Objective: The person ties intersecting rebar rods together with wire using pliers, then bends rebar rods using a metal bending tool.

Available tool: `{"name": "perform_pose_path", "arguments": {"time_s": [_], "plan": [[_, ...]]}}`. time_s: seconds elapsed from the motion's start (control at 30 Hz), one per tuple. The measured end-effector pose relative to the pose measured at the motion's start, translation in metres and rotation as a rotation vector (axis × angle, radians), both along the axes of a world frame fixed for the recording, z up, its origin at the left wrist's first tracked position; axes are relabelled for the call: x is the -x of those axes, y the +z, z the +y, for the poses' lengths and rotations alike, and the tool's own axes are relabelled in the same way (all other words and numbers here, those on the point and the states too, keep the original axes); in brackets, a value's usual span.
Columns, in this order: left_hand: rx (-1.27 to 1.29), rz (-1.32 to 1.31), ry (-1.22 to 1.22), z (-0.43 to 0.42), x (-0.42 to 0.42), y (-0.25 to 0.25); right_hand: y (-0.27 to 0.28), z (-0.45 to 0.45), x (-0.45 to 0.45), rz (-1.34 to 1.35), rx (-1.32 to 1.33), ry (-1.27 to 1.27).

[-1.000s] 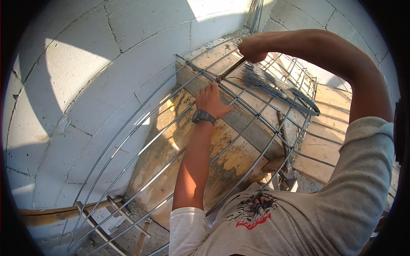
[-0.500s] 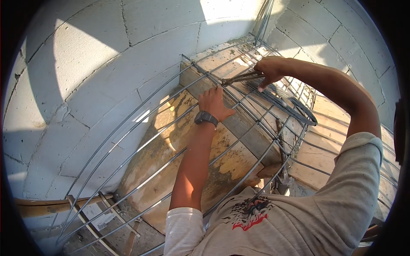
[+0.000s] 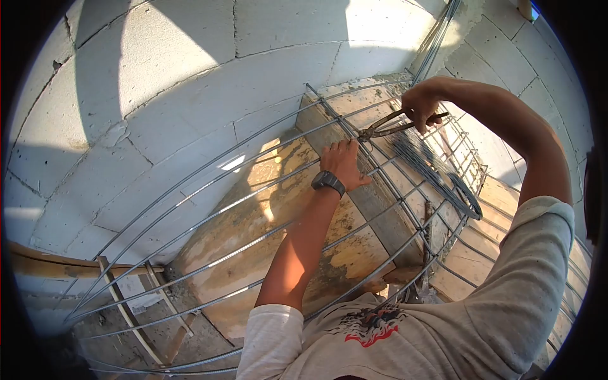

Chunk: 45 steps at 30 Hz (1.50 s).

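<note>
My right hand [image 3: 423, 104] holds the handles of metal pincers [image 3: 386, 126], which are spread apart. The jaws of the pincers touch the rebar grid [image 3: 401, 199] near a crossing of bars. Just below the jaws, my left hand [image 3: 342, 163], with a dark watch at the wrist, rests on the bars, fingers bent over them and thumb stretched to the right. What its fingertips grip is hidden. A coil of thin tie wire [image 3: 437, 174] lies on the grid to the right of my hands.
A pale block wall [image 3: 183, 133] curves along the left and back. Beneath the grid are a stained board [image 3: 228, 234] and wooden formwork steps [image 3: 465, 275]. Upright bars [image 3: 437, 41] stand in the back corner. A wooden ladder-like frame [image 3: 126, 310] is at the lower left.
The pincers' handles have gone from closed together to spread, and my right hand has shifted around them. The view has turned, so the grid and my left hand appear farther right.
</note>
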State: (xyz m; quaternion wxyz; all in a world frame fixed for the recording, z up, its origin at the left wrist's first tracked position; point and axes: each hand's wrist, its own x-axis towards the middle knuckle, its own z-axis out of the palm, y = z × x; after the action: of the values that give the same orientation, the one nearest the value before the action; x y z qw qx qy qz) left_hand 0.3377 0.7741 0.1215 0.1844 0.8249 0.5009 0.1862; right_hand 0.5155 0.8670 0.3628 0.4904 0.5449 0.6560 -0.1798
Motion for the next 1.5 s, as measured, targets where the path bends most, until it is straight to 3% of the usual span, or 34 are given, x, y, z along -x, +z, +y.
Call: {"name": "perform_pose_path", "arguments": {"time_s": [0.03, 0.13, 0.17, 0.27, 0.37, 0.53, 0.8, 0.9, 0.97, 1.03, 1.13, 1.23, 1.37, 1.4, 1.5], "plan": [[0.001, 0.008, 0.001, 0.001, -0.001, 0.001, 0.002, 0.003, 0.004, -0.021, 0.019, -0.022], [-0.025, -0.012, 0.006, 0.001, 0.000, -0.003, 0.005, -0.027, 0.012, -0.093, -0.356, 0.600], [-0.041, -0.029, 0.007, 0.001, -0.001, -0.003, 0.010, -0.047, 0.031, -0.253, -0.377, 0.624], [-0.046, -0.029, 0.025, -0.001, -0.002, -0.003, -0.022, -0.051, -0.025, -0.037, -0.842, 1.225], [-0.044, -0.041, 0.020, -0.001, -0.001, -0.003, -0.019, -0.061, -0.025, -0.198, -0.847, 1.273], [-0.070, -0.042, 0.016, 0.001, -0.002, -0.006, -0.020, -0.042, 0.000, -0.268, -0.734, 1.048], [-0.080, -0.048, 0.023, 0.002, -0.002, -0.008, -0.012, -0.050, 0.013, -0.149, -0.470, 0.311], [-0.041, -0.036, 0.001, 0.000, -0.002, -0.002, -0.016, -0.028, 0.013, -0.246, -0.231, 0.056], [-0.026, -0.025, -0.006, 0.000, 0.000, 0.000, -0.023, -0.004, -0.001, -0.236, -0.124, -0.277], [-0.032, -0.020, -0.004, 0.001, -0.002, 0.000, -0.024, 0.006, -0.011, -0.157, -0.045, -0.377], [-0.030, -0.019, 0.004, -0.001, -0.002, -0.004, -0.020, 0.002, -0.010, -0.093, -0.138, -0.350], [-0.036, -0.018, 0.013, 0.001, 0.000, -0.001, -0.022, -0.047, 0.007, -0.145, -0.422, 0.342], [-0.024, -0.024, -0.011, 0.001, 0.000, -0.001, -0.019, -0.071, 0.025, -0.133, -0.527, 0.393], [-0.030, -0.017, -0.011, 0.001, -0.001, -0.002, -0.018, -0.067, 0.033, -0.189, -0.475, 0.258], [-0.031, -0.017, -0.008, 0.000, -0.001, -0.002, -0.030, -0.078, 0.014, -0.092, -0.624, 0.369]]}}
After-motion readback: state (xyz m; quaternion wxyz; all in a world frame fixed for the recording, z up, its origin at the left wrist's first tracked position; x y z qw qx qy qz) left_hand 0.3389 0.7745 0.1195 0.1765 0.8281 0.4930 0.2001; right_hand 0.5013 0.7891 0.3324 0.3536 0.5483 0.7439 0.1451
